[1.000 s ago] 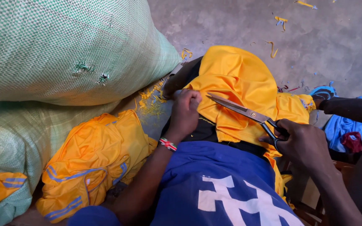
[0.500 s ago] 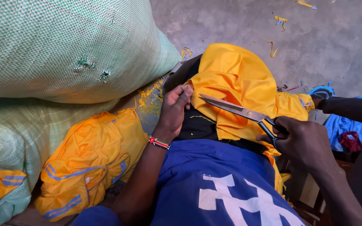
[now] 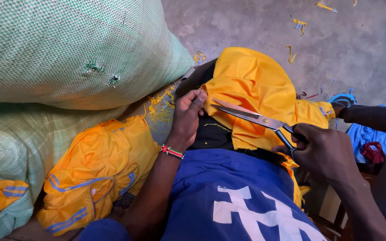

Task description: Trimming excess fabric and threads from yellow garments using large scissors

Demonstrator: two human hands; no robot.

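Observation:
A yellow cloth [image 3: 255,85] lies draped over my lap on a dark surface. My left hand [image 3: 187,115] pinches the cloth's left edge, a beaded band on its wrist. My right hand [image 3: 325,151] grips the black handles of a pair of steel scissors [image 3: 251,117]. The blades lie across the cloth, tips pointing left toward my left hand's fingers. I wear a blue garment [image 3: 228,196] with white shapes on it.
Two large green woven sacks [image 3: 68,49] are stacked at the left. A pile of yellow garments with blue stripes [image 3: 94,169] lies below them. Yellow scraps [image 3: 161,105] dot the concrete floor [image 3: 264,22]. Blue cloth [image 3: 371,138] lies at the right.
My left hand has slid up along the cloth's edge and now pinches it higher. The scissors have stayed across the cloth, edging slightly left.

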